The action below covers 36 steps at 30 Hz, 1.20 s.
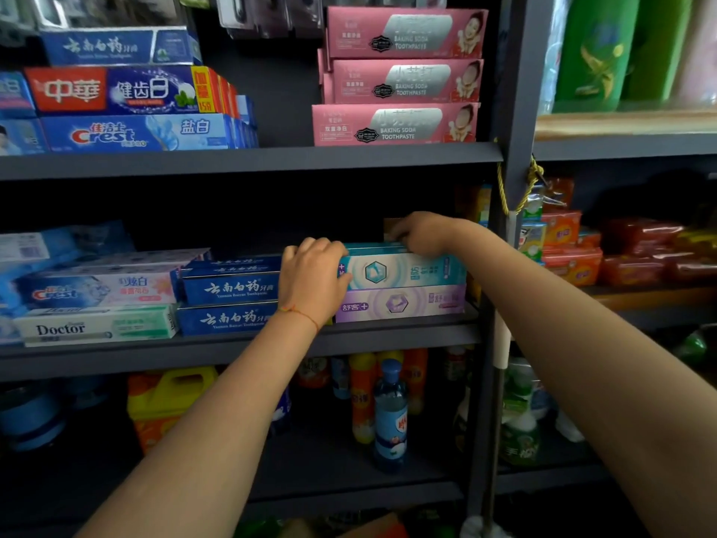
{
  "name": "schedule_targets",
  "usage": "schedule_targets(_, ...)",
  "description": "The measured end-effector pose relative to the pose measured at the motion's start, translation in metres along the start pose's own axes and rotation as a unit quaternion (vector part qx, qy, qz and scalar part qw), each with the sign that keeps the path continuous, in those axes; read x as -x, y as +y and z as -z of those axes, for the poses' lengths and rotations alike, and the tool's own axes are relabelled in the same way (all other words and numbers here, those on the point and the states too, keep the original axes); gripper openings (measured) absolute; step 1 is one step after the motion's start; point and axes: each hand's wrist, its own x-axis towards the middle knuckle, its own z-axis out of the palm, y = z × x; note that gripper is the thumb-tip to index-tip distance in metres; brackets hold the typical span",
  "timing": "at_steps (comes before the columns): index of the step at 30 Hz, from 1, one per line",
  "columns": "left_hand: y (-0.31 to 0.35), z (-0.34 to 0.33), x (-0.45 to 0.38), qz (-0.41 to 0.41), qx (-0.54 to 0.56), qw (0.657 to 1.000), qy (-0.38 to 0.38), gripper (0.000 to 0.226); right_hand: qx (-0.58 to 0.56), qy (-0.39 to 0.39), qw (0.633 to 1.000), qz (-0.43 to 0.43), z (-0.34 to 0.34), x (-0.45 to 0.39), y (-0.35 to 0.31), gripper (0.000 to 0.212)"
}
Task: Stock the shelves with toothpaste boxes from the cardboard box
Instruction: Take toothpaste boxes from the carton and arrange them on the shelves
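Both hands grip the teal toothpaste box (403,270) on the middle shelf (388,337): the left hand (312,279) wraps its curled fingers over the box's left end, and the right hand (421,234) curls over the top rear edge near the right end. That teal box lies flat on top of a purple toothpaste box (399,304), which sits on the shelf surface just beside the dark upright post (516,110). A thin red string bracelet (300,312) circles the left wrist. Directly left of the left hand stand stacked dark blue toothpaste boxes (229,293), and further left a Crest box (97,291) rests on a white and green Doctor box (97,328). On the shelf above, three pink baking soda toothpaste boxes (399,79) are stacked. Behind the right hand something brownish shows, possibly cardboard, though it is too dark to be sure. Below, bottles of cleaning liquid (390,413) stand on the lower shelf
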Motion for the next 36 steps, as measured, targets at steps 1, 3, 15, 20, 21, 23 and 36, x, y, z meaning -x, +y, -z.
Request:
schedule_targets(1,0.000,0.000,0.000,0.002,0.002,1.000,0.001,0.035,-0.008,-0.007,1.000,-0.004,-0.001,0.001,0.001,0.041)
schedule_targets(3,0.000,0.000,0.000,0.003,0.002,1.000,0.001,0.035,-0.029,-0.012,1.000,-0.006,-0.002,0.001,0.003,0.039)
schedule_targets(15,-0.016,0.011,0.006,0.086,0.092,0.990,-0.065,0.070,0.058,0.108,0.992,0.004,-0.039,0.013,-0.003,0.070)
schedule_targets(20,-0.015,0.017,0.001,0.108,0.132,0.977,-0.127,0.080,0.139,0.148,0.979,0.030,-0.047,0.016,-0.005,0.079)
schedule_targets(21,-0.012,0.017,-0.002,0.104,0.133,0.976,-0.135,0.080,0.150,0.151,0.976,0.036,-0.049,0.016,-0.006,0.081)
schedule_targets(23,-0.006,0.019,-0.005,0.101,0.135,0.974,-0.152,0.079,0.153,0.154,0.975,0.039,-0.053,0.017,-0.008,0.082)
schedule_targets(36,0.003,0.017,-0.006,0.090,0.075,0.984,-0.133,0.057,0.159,0.174,0.971,0.048,-0.057,0.014,-0.011,0.079)
